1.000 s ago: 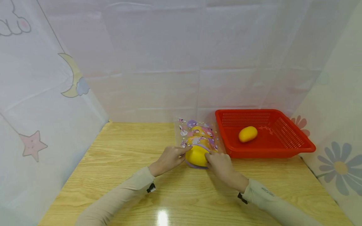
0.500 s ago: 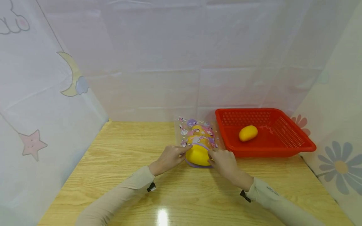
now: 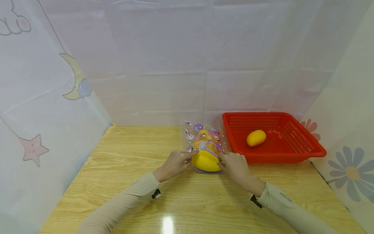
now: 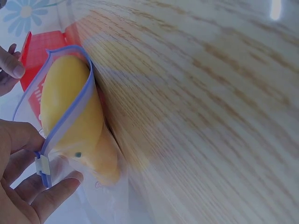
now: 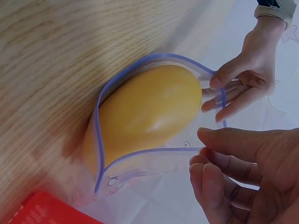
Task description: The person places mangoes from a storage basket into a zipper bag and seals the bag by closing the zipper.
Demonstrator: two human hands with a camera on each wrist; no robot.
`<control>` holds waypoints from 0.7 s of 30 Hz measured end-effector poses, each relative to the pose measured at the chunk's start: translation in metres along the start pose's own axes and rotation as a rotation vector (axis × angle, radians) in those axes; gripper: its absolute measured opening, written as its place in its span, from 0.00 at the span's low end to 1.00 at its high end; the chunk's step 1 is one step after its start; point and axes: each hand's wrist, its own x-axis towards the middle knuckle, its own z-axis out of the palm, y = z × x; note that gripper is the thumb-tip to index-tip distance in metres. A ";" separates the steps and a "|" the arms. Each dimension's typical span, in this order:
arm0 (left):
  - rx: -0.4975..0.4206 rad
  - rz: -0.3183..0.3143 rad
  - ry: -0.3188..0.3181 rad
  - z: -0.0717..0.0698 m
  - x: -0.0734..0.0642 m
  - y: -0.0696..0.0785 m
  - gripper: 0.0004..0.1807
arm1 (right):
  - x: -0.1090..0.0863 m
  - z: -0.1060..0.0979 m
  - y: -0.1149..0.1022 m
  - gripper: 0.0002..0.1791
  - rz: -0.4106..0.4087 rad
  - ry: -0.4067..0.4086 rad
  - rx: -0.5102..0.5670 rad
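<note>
The left hand (image 3: 176,163) pinches the zip bag (image 3: 202,143) at its rim. The front mango (image 3: 206,162) lies inside, longways toward the right hand (image 3: 236,168), which is bent, a bit open, empty.

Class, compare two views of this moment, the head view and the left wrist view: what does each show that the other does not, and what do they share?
Head view only: a loose yellow fruit inside the red basket, plus the wall's crescent moon and pink star.

Left wrist view only: the white slider on the rim of the clear bag, and a small dark spot inside the bag.

Both: the bag, the large yellow fruit at its mouth, the basket, the wooden table, the left hand and right hand.
</note>
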 end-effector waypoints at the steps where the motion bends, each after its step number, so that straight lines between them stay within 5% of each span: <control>1: 0.000 -0.001 0.000 0.000 0.000 0.000 0.25 | 0.000 -0.001 0.000 0.13 0.002 0.001 -0.002; 21: 0.014 -0.002 -0.011 0.000 -0.001 0.000 0.25 | 0.002 -0.014 0.015 0.13 0.042 0.001 0.022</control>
